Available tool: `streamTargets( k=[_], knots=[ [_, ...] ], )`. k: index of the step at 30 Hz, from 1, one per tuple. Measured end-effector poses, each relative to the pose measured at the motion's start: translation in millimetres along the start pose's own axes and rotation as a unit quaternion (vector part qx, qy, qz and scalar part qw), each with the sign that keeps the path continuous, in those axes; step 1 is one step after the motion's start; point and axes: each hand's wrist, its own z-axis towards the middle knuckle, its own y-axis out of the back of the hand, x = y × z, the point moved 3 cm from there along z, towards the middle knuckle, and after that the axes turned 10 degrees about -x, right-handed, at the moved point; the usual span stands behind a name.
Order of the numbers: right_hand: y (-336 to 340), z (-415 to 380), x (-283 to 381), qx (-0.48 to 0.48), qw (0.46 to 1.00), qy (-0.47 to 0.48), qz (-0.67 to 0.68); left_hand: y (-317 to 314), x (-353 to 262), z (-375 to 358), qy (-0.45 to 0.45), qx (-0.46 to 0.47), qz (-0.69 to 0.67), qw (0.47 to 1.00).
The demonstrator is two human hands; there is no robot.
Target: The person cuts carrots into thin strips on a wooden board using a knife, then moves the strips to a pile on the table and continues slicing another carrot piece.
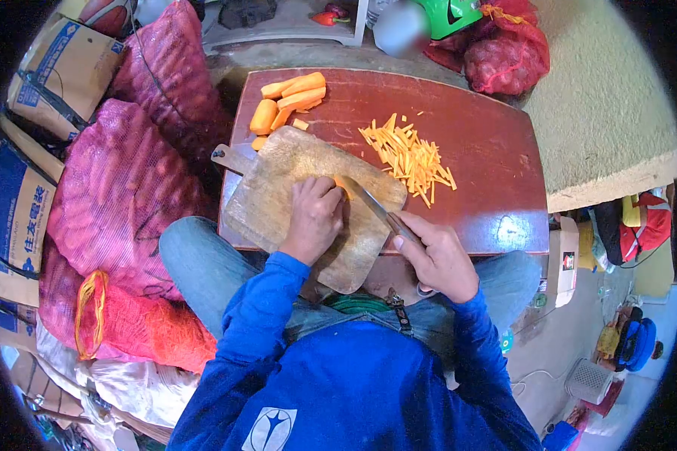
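Note:
A worn wooden cutting board [274,177] lies tilted on the front left of a reddish-brown table [496,135]. My left hand [314,218] is closed with curled fingers over a carrot piece [344,185], mostly hidden beneath it. In my right hand [438,255] is the handle of a knife [376,204], whose blade reaches the board just right of that piece. Thin carrot strips [410,158] lie in a pile on the table beyond the board. Several peeled carrot pieces [293,98] rest near the table's back left corner.
Pink mesh sacks [120,188] and cardboard boxes [60,68] crowd the left side. An orange-red mesh bag [150,323] lies beside my left knee. A red net sack [508,64] stands behind the table. Another blade or handle [232,158] sticks out left of the board.

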Motion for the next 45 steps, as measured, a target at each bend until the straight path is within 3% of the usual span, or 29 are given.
streamTargets(
  k=[2, 5, 13, 15, 18, 20, 26, 32, 45],
  knots=[
    [-9.0, 5.0, -3.3, -0.047, 0.996, 0.077, -0.015, 0.6, 1.7, 0.9, -0.005, 0.002, -0.003, 1.000],
    [-25.2, 9.2, -12.6, -0.037, 0.991, 0.120, -0.044, 0.6, 2.1, 0.7, -0.010, -0.004, -0.008, 1.000],
    [-34.0, 11.3, 4.4, -0.008, 0.990, 0.091, -0.106, -2.8, 5.9, -1.1, -0.001, -0.016, -0.012, 1.000],
    [-34.0, 20.0, 2.1, 0.000, 0.988, 0.077, -0.132, -3.5, 6.0, 1.7, -0.010, -0.062, -0.025, 0.998],
    [-29.5, 24.4, 1.9, 0.025, 0.991, 0.077, -0.110, -0.2, 3.9, 3.2, -0.008, -0.056, -0.030, 0.998],
    [-26.9, 15.8, 5.3, -0.055, 0.989, 0.113, -0.080, 2.4, 2.9, 5.0, -0.013, -0.053, -0.023, 0.998],
    [-31.7, 31.7, 4.9, 0.034, 0.989, 0.064, -0.130, -1.3, 5.3, 0.7, -0.021, -0.034, -0.005, 0.999],
    [-25.4, 20.5, -2.1, -0.023, 0.993, 0.111, -0.042, 3.0, -3.3, 3.7, -0.048, -0.024, 0.036, 0.998],
    [-29.0, 38.0, -5.8, -0.012, 0.995, 0.072, -0.066, -0.5, -1.0, 5.1, -0.036, -0.027, 0.034, 0.998]
  ],
)
